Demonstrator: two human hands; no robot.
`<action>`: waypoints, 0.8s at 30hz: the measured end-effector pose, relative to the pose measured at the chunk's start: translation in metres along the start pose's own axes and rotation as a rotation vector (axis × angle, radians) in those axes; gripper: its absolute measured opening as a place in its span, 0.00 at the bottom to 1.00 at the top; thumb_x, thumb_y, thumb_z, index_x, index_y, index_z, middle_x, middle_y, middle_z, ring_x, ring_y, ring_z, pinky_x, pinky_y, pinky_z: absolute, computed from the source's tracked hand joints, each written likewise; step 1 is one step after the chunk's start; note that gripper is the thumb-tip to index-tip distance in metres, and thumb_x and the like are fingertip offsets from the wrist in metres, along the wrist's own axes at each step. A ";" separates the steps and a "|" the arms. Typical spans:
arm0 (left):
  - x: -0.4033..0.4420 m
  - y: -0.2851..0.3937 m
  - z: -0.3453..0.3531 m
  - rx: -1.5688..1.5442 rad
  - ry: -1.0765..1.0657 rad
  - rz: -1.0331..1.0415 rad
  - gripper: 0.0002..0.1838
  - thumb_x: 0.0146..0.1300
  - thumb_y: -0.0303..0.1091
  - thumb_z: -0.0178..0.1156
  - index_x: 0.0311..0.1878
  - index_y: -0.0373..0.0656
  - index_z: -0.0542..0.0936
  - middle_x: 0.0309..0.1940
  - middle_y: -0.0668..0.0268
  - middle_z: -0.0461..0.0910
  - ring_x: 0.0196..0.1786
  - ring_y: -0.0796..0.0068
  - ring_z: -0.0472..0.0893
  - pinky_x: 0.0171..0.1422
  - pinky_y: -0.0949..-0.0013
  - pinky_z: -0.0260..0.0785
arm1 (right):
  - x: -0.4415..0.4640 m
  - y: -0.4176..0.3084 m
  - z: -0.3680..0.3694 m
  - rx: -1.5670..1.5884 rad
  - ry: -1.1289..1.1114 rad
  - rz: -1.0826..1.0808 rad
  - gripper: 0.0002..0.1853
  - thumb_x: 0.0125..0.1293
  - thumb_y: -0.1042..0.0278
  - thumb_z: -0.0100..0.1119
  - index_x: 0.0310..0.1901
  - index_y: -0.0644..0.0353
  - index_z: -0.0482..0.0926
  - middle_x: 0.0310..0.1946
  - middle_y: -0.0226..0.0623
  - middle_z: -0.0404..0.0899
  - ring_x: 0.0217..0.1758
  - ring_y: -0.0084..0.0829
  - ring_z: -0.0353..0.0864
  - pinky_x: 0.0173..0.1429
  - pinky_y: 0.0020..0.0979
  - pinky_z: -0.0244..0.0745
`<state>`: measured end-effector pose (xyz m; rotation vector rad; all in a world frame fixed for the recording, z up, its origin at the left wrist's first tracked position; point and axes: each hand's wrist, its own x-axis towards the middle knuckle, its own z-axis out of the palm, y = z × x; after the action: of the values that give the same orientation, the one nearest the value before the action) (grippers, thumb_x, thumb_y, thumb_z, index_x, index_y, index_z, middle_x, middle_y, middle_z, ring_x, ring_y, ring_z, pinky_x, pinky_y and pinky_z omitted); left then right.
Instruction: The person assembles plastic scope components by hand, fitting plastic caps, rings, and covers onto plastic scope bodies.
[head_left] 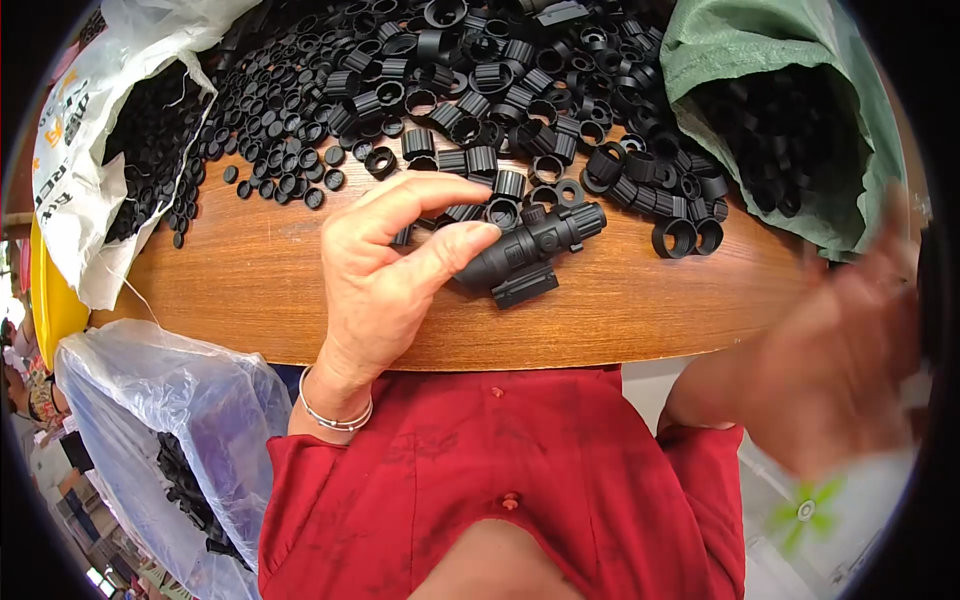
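Observation:
A black scope-like part with a rail piece along its lower side lies near the middle of the wooden table. My left hand is beside its left end, with the thumb over or against that end and the forefinger stretched out above, apart from the thumb. The remaining left fingers are mostly hidden. At the right, off the table's front edge, my right hand is smeared by motion, and its fingers cannot be made out.
Black ribbed rings and small round caps are heaped across the back of the table. A white sack at left and a green sack at right hold black parts. A plastic-lined container stands lower left.

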<state>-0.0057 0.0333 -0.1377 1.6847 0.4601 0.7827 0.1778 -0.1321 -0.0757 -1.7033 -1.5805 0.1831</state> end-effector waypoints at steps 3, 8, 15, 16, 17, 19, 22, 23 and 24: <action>-0.007 0.007 -0.003 0.253 -0.113 -0.155 0.14 0.55 0.27 0.72 0.45 0.34 0.85 0.40 0.64 0.83 0.43 0.76 0.81 0.49 0.73 0.72 | -0.006 0.009 0.020 -0.135 -0.178 0.093 0.30 0.52 0.80 0.68 0.60 0.59 0.78 0.63 0.48 0.72 0.61 0.49 0.74 0.63 0.43 0.73; -0.014 -0.001 0.005 0.338 -0.198 -0.137 0.18 0.48 0.27 0.75 0.43 0.36 0.84 0.37 0.64 0.83 0.41 0.72 0.81 0.47 0.71 0.73 | -0.008 0.023 0.037 -0.206 -0.275 0.175 0.30 0.50 0.81 0.69 0.59 0.59 0.78 0.61 0.48 0.74 0.59 0.48 0.75 0.61 0.42 0.74; -0.011 -0.002 0.006 0.259 -0.293 -0.185 0.26 0.41 0.31 0.80 0.47 0.37 0.82 0.40 0.65 0.83 0.45 0.69 0.82 0.52 0.68 0.72 | -0.013 0.025 0.021 0.006 -0.099 0.129 0.19 0.46 0.82 0.72 0.44 0.64 0.85 0.41 0.41 0.81 0.42 0.37 0.83 0.47 0.33 0.78; -0.009 0.001 0.004 0.141 -0.324 -0.254 0.29 0.40 0.31 0.80 0.49 0.38 0.81 0.43 0.65 0.83 0.46 0.70 0.81 0.55 0.68 0.72 | -0.010 0.021 0.015 0.059 -0.114 0.114 0.18 0.45 0.82 0.72 0.42 0.64 0.85 0.41 0.41 0.82 0.42 0.36 0.83 0.46 0.33 0.77; -0.007 0.003 0.003 0.023 -0.353 -0.322 0.31 0.40 0.31 0.80 0.51 0.38 0.81 0.45 0.65 0.83 0.48 0.71 0.81 0.57 0.67 0.71 | -0.008 0.017 0.008 0.111 -0.130 0.097 0.18 0.45 0.82 0.72 0.41 0.64 0.85 0.40 0.41 0.82 0.41 0.36 0.83 0.45 0.33 0.77; -0.008 -0.003 0.005 -0.230 -0.477 -0.413 0.36 0.41 0.37 0.82 0.56 0.38 0.78 0.47 0.63 0.82 0.50 0.71 0.80 0.58 0.67 0.72 | 0.000 0.016 0.000 0.194 -0.187 -0.016 0.15 0.43 0.78 0.75 0.38 0.64 0.86 0.39 0.44 0.84 0.39 0.35 0.84 0.44 0.33 0.77; -0.010 -0.012 0.010 -0.760 -0.831 -0.666 0.47 0.40 0.37 0.80 0.66 0.38 0.70 0.54 0.63 0.79 0.56 0.71 0.77 0.66 0.68 0.66 | 0.002 0.039 0.004 0.489 -0.199 -0.122 0.16 0.44 0.73 0.76 0.38 0.65 0.86 0.39 0.46 0.84 0.40 0.37 0.84 0.45 0.35 0.77; -0.012 -0.008 0.014 -0.868 -0.844 -0.758 0.49 0.36 0.33 0.78 0.66 0.35 0.69 0.55 0.58 0.79 0.56 0.67 0.79 0.65 0.67 0.68 | 0.004 0.043 0.004 0.551 -0.218 -0.128 0.17 0.44 0.73 0.76 0.39 0.66 0.86 0.40 0.47 0.84 0.41 0.38 0.84 0.46 0.35 0.78; -0.014 -0.005 0.017 -0.976 -0.854 -0.851 0.51 0.31 0.30 0.76 0.66 0.31 0.69 0.56 0.53 0.80 0.57 0.63 0.80 0.64 0.65 0.70 | 0.005 0.047 0.005 0.612 -0.237 -0.133 0.17 0.45 0.72 0.76 0.39 0.67 0.86 0.41 0.48 0.85 0.42 0.39 0.84 0.47 0.36 0.78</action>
<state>-0.0031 0.0138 -0.1476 0.6413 0.0972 -0.3550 0.2128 -0.1213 -0.1066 -1.1259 -1.5830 0.7418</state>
